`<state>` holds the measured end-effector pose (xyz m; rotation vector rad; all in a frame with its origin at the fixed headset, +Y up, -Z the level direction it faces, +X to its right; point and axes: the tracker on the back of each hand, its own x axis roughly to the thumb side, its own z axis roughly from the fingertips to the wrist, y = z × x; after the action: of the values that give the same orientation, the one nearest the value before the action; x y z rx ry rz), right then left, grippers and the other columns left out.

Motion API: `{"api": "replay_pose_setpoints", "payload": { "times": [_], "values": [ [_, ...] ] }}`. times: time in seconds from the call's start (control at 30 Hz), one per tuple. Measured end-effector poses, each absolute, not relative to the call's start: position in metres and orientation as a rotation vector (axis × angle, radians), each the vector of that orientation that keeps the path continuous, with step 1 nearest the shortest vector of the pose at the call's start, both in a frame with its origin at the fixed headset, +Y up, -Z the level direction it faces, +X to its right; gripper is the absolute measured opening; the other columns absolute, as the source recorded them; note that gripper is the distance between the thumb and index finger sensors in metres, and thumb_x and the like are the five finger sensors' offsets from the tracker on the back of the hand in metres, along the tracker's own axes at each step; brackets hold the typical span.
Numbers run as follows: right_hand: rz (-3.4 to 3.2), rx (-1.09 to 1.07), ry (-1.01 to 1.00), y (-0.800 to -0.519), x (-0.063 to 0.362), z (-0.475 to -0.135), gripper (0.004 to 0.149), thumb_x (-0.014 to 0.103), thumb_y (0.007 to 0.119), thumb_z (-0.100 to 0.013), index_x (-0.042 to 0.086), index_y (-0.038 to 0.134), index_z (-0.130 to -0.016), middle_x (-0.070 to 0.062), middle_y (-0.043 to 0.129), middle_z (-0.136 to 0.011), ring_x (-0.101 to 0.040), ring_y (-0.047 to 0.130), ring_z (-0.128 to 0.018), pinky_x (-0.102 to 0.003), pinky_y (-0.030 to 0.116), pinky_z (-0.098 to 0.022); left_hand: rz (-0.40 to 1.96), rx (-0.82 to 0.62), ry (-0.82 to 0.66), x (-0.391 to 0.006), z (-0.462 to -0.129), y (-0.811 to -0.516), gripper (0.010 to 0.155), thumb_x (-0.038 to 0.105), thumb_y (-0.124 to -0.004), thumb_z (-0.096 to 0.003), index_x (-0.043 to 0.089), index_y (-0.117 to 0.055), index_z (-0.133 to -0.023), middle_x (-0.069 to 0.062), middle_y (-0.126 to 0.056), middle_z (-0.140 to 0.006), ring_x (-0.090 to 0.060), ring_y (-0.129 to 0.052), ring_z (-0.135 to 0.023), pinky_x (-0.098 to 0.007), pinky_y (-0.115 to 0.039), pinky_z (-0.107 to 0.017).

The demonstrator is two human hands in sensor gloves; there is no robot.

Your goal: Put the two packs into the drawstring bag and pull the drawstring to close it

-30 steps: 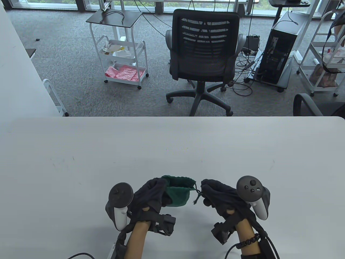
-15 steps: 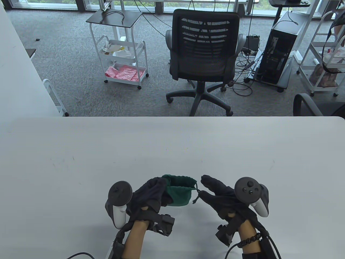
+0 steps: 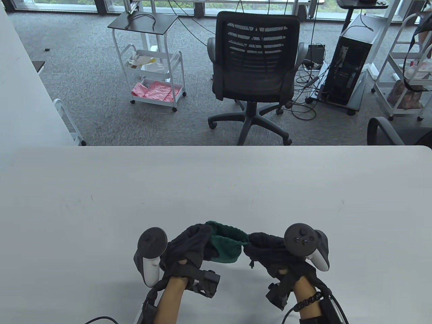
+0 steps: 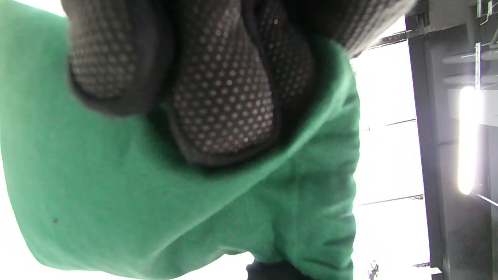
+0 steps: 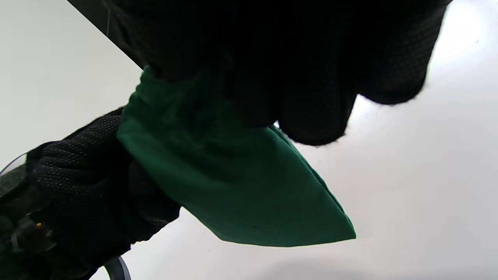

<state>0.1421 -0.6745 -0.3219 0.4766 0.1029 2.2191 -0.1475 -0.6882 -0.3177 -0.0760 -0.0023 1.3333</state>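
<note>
Near the desk (image 3: 101, 189) front edge, left hand (image 3: 189, 246) grips the green drawstring bag (image 3: 226, 246); right hand (image 3: 266, 251) grip pinched on its gathered right side; cord end (image 3: 251, 263) dangles.

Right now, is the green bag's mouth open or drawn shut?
Nearly shut: the green bag has its rim gathered between the left hand and right hand.

The drawstring bag (image 3: 226, 244) is plain dark green, the gloves on the left hand (image 3: 189, 248) and right hand (image 3: 270, 253) are black with fine grip dots, and the table (image 3: 216, 182) is pale grey.
</note>
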Motion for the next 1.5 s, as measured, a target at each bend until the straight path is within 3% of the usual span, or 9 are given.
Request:
{"api": "replay_pose_setpoints", "payload": {
  "times": [0.3, 0.5, 0.9, 1.13, 1.23, 1.3, 1.4, 1.5],
  "values": [
    [2.181, 0.475, 0.148, -0.670, 0.149, -0.323, 0.039, 0.038, 0.081, -0.050, 0.012, 0.088, -0.078, -0.010, 0.100, -0.063, -0.029, 0.106, -0.049, -0.049, 0.090, -0.044, 1.283, -0.047, 0.023, -0.154, -0.316, -0.688, 0.043, 0.046, -0.073, -0.0534, 0.015, -0.086, -0.081, 0.001, -0.102, -0.060, -0.014, -0.112, -0.036, -0.037, -0.097, -0.036],
    [2.184, 0.469, 0.047, -0.659, 0.153, -0.320, 0.038, 0.040, 0.079, -0.050, 0.013, 0.088, -0.076, -0.009, 0.101, -0.065, -0.030, 0.106, -0.052, -0.050, 0.089, -0.045, 0.898, 0.056, 0.023, -0.148, -0.312, -0.678, 0.043, 0.047, -0.074, -0.0528, 0.016, -0.089, -0.078, 0.001, -0.103, -0.057, -0.014, -0.113, -0.033, -0.037, -0.098, -0.034],
    [2.240, 0.467, -0.210, -0.640, 0.156, -0.310, 0.037, 0.039, 0.079, -0.050, 0.014, 0.088, -0.076, -0.009, 0.100, -0.061, -0.025, 0.106, -0.046, -0.046, 0.091, -0.041, 0.972, -0.058, 0.017, -0.137, -0.310, -0.689, 0.044, 0.048, -0.072, -0.0535, 0.017, -0.087, -0.081, 0.000, -0.102, -0.061, -0.016, -0.113, -0.038, -0.039, -0.097, -0.037],
    [2.230, 0.447, -0.262, -0.635, 0.161, -0.308, 0.037, 0.038, 0.079, -0.050, 0.014, 0.088, -0.076, -0.009, 0.100, -0.061, -0.025, 0.106, -0.046, -0.046, 0.091, -0.041, 0.989, -0.106, 0.009, -0.134, -0.311, -0.695, 0.045, 0.046, -0.071, -0.0542, 0.018, -0.083, -0.086, -0.002, -0.100, -0.067, -0.018, -0.112, -0.043, -0.041, -0.096, -0.040],
    [2.235, 0.445, -0.272, -0.633, 0.164, -0.308, 0.037, 0.038, 0.080, -0.050, 0.014, 0.089, -0.076, -0.009, 0.101, -0.060, -0.025, 0.106, -0.045, -0.046, 0.091, -0.040, 0.939, -0.051, -0.050, -0.128, -0.310, -0.690, 0.052, 0.049, -0.070, -0.0538, 0.016, -0.077, -0.093, -0.005, -0.096, -0.076, -0.022, -0.110, -0.052, -0.044, -0.093, -0.046],
    [2.239, 0.452, -0.269, -0.632, 0.164, -0.307, 0.037, 0.038, 0.080, -0.050, 0.014, 0.089, -0.076, -0.009, 0.101, -0.059, -0.025, 0.107, -0.044, -0.046, 0.092, -0.039, 0.875, 0.013, -0.153, -0.120, -0.308, -0.683, 0.060, 0.053, -0.069, -0.0525, 0.016, -0.068, -0.100, -0.009, -0.088, -0.088, -0.029, -0.104, -0.067, -0.050, -0.087, -0.055],
    [2.261, 0.464, -0.273, -0.630, 0.163, -0.307, 0.037, 0.038, 0.080, -0.050, 0.014, 0.089, -0.075, -0.008, 0.101, -0.058, -0.025, 0.107, -0.043, -0.045, 0.092, -0.039, 0.768, 0.086, -0.315, -0.106, -0.303, -0.671, 0.073, 0.060, -0.068, -0.0501, 0.017, -0.054, -0.107, -0.017, -0.068, -0.105, -0.039, -0.087, -0.090, -0.058, -0.073, -0.068],
    [2.270, 0.478, -0.278, -0.628, 0.162, -0.306, 0.037, 0.038, 0.080, -0.050, 0.014, 0.090, -0.075, -0.008, 0.101, -0.058, -0.024, 0.107, -0.043, -0.045, 0.092, -0.038, 0.704, 0.146, -0.426, -0.092, -0.296, -0.660, 0.081, 0.065, -0.067, -0.0477, 0.018, -0.045, -0.111, -0.019, -0.052, -0.114, -0.046, -0.068, -0.102, -0.063, -0.061, -0.073]
  ]
}}
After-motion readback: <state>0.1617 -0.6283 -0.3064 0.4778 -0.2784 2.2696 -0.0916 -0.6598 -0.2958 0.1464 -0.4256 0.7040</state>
